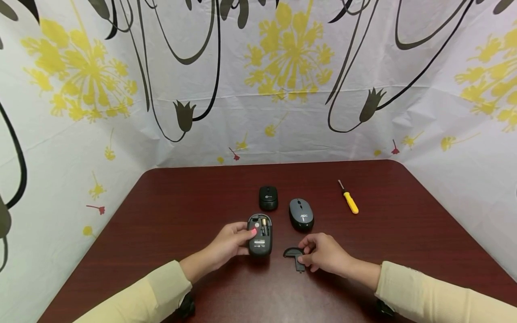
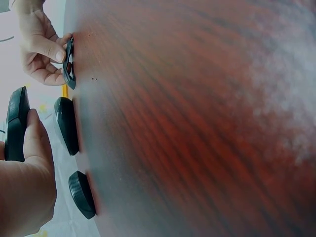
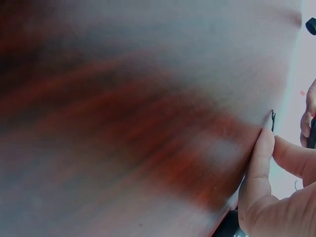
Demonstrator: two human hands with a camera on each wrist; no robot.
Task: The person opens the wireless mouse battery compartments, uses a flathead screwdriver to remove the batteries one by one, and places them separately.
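Note:
My left hand [image 1: 233, 240] grips a dark computer mouse [image 1: 260, 246], its underside turned up toward the head camera. The battery compartment lies uncovered, and a battery [image 1: 264, 226] shows in it. In the left wrist view this mouse [image 2: 18, 123] is held up off the table. My right hand [image 1: 325, 255] pinches a black T-shaped battery cover [image 1: 299, 260] between thumb and fingers, low over the table to the right of the held mouse. From the left wrist, the cover [image 2: 69, 64] appears edge-on close to the tabletop.
A small black mouse [image 1: 268, 198] and a grey-topped mouse [image 1: 301, 214] stand on the dark red table [image 1: 194, 193] beyond my hands. Farther right lies a yellow-handled screwdriver [image 1: 350, 202]. A patterned cloth [image 1: 291, 125] hangs behind the table.

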